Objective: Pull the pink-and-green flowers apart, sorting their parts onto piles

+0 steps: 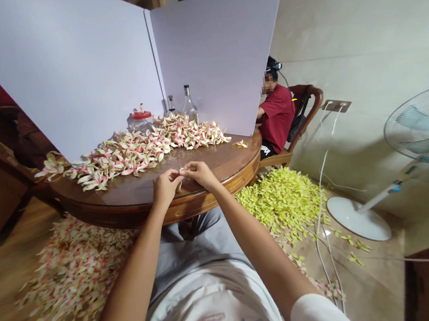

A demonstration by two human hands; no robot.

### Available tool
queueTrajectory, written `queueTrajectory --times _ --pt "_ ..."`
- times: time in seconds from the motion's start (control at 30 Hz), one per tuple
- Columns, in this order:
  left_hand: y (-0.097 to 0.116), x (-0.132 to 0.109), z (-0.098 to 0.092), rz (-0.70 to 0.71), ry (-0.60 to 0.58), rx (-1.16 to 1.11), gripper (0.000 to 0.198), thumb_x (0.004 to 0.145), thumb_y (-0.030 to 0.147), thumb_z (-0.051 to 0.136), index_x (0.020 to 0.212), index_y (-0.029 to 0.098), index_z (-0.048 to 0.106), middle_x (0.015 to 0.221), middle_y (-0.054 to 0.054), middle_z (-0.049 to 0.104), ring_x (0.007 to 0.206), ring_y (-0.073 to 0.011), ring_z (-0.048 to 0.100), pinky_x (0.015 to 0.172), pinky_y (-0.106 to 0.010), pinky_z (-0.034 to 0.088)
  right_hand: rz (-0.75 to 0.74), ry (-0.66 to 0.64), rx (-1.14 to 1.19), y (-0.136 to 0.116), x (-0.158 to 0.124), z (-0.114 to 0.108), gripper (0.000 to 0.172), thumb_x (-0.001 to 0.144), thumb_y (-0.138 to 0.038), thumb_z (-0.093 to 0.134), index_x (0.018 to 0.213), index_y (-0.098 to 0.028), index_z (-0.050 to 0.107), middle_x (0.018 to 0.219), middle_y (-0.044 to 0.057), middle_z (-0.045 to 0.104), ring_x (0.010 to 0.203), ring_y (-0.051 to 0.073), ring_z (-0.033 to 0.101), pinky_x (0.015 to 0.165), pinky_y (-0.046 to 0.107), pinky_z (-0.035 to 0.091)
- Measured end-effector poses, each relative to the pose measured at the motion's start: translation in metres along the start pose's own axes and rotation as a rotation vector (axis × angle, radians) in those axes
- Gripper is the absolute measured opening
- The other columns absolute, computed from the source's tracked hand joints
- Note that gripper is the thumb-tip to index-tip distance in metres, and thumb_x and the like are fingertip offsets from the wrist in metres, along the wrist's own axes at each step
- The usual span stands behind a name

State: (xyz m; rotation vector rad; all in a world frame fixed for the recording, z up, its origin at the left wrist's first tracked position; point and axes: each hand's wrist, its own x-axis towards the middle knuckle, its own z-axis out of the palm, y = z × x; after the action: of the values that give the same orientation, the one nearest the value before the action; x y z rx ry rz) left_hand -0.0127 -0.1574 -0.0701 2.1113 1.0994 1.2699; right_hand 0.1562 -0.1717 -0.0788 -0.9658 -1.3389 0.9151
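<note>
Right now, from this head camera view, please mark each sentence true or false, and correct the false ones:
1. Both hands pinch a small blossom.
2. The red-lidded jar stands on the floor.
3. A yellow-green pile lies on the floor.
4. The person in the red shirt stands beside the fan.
1. The left hand and right hand pinch a small pale blossom with their fingers: true.
2. The red-lidded jar: false; it stands on the round wooden table.
3. The yellow-green pile: true.
4. The person in the red shirt: false; they sit in a wooden chair.
</note>
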Motion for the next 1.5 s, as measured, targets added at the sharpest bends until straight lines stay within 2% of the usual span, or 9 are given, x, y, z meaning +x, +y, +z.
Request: queueTrajectory --times 0.17,0.3,0.93,1.07,1.17,1.27,1.33,1.4,1.5 --pt "-0.002 0.001 -0.001 -0.051 -0.034 -0.061 0.019 0.080 0.035 0.066 0.084 0.018 0.073 0.074 -0.004 0.074 0.058 -0.0157 0.065 0.054 -0.023 0.046 0.005 -0.016 0.005 -0.001 0.000 0.000 0.039 0.066 -0.048 0.082 0.084 -0.016 0.069 0.074 0.001 0.071 0.068 0.015 0.064 0.068 0.025 0.050" --pt "-0.006 0.004 -0.001 -0.078 -0.052 -0.100 0.020 0.079 0.035 0.064 0.085 0.017 0.073 0.077 -0.005 0.075 0.062 -0.0168 0.066 0.048 -0.021 0.043 0.008 -0.016 -0.003 -0.003 0.000 0.000 0.037 0.066 -0.047 0.081 0.083 -0.016 0.070 0.074 0.002 0.071 0.069 0.015 0.065 0.069 0.025 0.050" --pt "-0.003 0.002 -0.004 -0.025 -0.084 -0.104 0.019 0.080 0.037 0.063 0.081 0.019 0.070 0.068 -0.002 0.070 0.060 -0.0151 0.064 0.057 -0.022 0.046 -0.002 -0.070 -0.095 -0.016 -0.005 0.001 0.031 0.071 -0.043 0.077 0.078 -0.014 0.075 0.071 0.001 0.072 0.068 0.015 0.061 0.069 0.025 0.045" --pt "-0.001 -0.001 -0.001 -0.059 0.092 -0.106 0.014 0.075 0.032 0.064 0.070 0.019 0.062 0.064 0.000 0.063 0.063 -0.0142 0.059 0.063 -0.023 0.045 -0.004 -0.034 -0.084 -0.017 -0.006 0.002 0.021 0.070 -0.034 0.075 0.078 -0.014 0.075 0.072 0.001 0.073 0.068 0.015 0.060 0.069 0.025 0.044" --pt "-0.002 0.005 -0.006 -0.169 0.392 -0.137 0.010 0.076 0.030 0.054 0.074 0.020 0.054 0.070 0.000 0.058 0.072 -0.0151 0.058 0.068 -0.024 0.047 -0.005 0.047 -0.061 -0.015 -0.006 0.003 0.014 0.068 -0.027 0.072 0.075 -0.015 0.074 0.072 0.001 0.072 0.067 0.014 0.059 0.067 0.024 0.043" --pt "-0.003 0.009 -0.020 -0.305 0.643 -0.223 0.013 0.083 0.028 0.031 0.084 0.022 0.042 0.082 -0.003 0.053 0.084 -0.0164 0.059 0.070 -0.025 0.049 0.002 0.175 -0.027 -0.012 -0.004 0.002 0.013 0.069 -0.026 0.067 0.076 -0.016 0.071 0.067 -0.001 0.068 0.061 0.012 0.053 0.060 0.023 0.040" --pt "0.001 -0.001 -0.026 -0.375 0.703 -0.283 0.016 0.084 0.024 0.019 0.087 0.023 0.035 0.091 -0.005 0.052 0.094 -0.0175 0.060 0.073 -0.028 0.051 0.008 0.248 0.001 -0.011 -0.002 0.002 0.013 0.070 -0.027 0.062 0.075 -0.016 0.069 0.067 -0.001 0.066 0.059 0.011 0.050 0.058 0.022 0.038" --pt "0.009 -0.027 -0.021 -0.415 0.663 -0.332 0.014 0.084 0.025 0.020 0.089 0.023 0.033 0.098 -0.007 0.052 0.103 -0.0190 0.060 0.079 -0.031 0.052 0.016 0.286 0.028 -0.010 0.001 0.000 0.014 0.071 -0.028 0.061 0.074 -0.016 0.067 0.069 0.000 0.066 0.061 0.011 0.051 0.058 0.022 0.038" --pt "0.032 -0.091 0.016 -0.407 0.381 -0.404 0.011 0.086 0.034 0.034 0.086 0.025 0.040 0.095 -0.006 0.058 0.096 -0.0211 0.065 0.083 -0.037 0.055 0.040 0.276 0.055 -0.006 0.004 -0.001 0.015 0.070 -0.031 0.064 0.074 -0.016 0.067 0.068 -0.001 0.066 0.061 0.011 0.051 0.059 0.021 0.039"
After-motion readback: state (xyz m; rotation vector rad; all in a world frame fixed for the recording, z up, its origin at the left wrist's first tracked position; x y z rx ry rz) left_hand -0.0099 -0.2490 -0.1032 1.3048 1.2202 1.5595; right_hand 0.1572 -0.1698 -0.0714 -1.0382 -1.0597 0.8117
